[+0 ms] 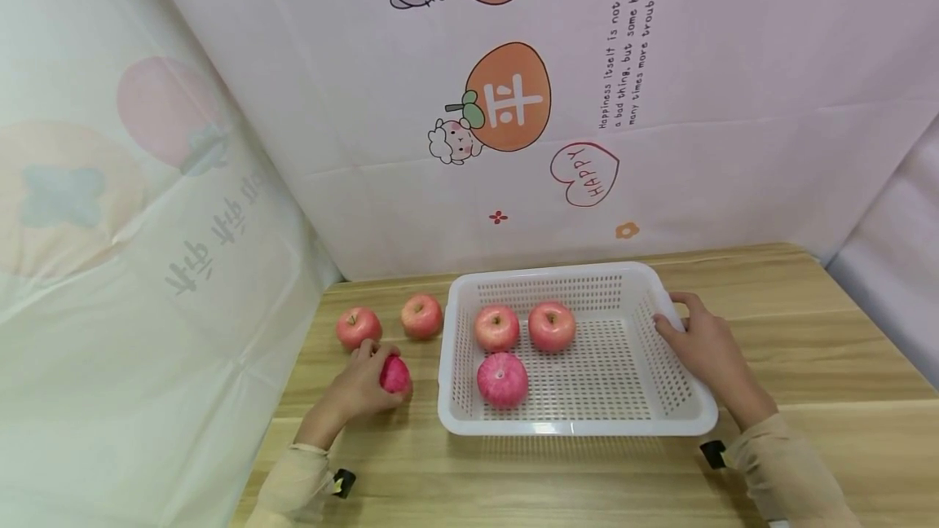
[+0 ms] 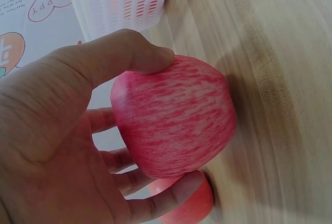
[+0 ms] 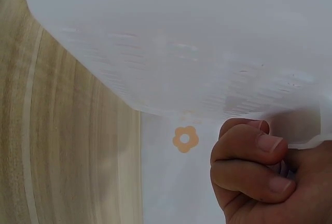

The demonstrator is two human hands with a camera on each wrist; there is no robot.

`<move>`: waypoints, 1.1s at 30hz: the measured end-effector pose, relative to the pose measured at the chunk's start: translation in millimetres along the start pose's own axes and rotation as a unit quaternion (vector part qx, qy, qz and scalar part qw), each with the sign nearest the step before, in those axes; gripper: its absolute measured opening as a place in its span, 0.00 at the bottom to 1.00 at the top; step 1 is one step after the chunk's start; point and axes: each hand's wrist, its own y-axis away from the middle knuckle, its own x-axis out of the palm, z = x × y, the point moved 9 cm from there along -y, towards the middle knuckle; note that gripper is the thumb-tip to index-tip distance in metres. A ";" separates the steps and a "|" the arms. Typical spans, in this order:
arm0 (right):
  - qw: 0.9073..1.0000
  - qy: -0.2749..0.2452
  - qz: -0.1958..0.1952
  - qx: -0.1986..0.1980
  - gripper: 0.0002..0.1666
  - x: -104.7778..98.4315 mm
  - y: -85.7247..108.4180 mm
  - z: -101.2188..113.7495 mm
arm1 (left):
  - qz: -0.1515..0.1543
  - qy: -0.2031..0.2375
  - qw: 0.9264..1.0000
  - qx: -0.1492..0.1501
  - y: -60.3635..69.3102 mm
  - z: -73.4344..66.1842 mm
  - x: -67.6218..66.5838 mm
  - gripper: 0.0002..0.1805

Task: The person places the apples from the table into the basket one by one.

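Observation:
My left hand grips a deep pink striped apple left of the white basket. In the left wrist view the thumb lies on one side of this apple and the fingers curl round the other. The right hand holds the right end of the white perforated basket, and its curled fingers show in the right wrist view. Inside the basket, toward its left, sit two red apples, one behind the left corner and one beside it, with a pink striped apple in front.
Two more red apples rest on the wooden table left of the basket: one at the far left, one nearer the basket. A printed white cloth hangs behind the table, and another cloth bounds the left side.

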 end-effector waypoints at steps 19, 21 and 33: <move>1.000 -0.008 0.003 -0.004 0.44 0.4 0.1 -0.4 | 0.003 -0.015 1.000 0.011 5.4 -8.2 -12.1 0.35; 1.000 -0.010 0.002 -0.005 0.44 0.5 -0.1 -0.1 | 0.005 -0.018 1.000 0.009 5.3 -8.6 -13.1 0.36; 1.000 -0.012 -0.002 -0.004 0.43 -0.9 0.3 0.4 | 0.012 -0.022 1.000 0.010 4.6 -16.7 -20.8 0.36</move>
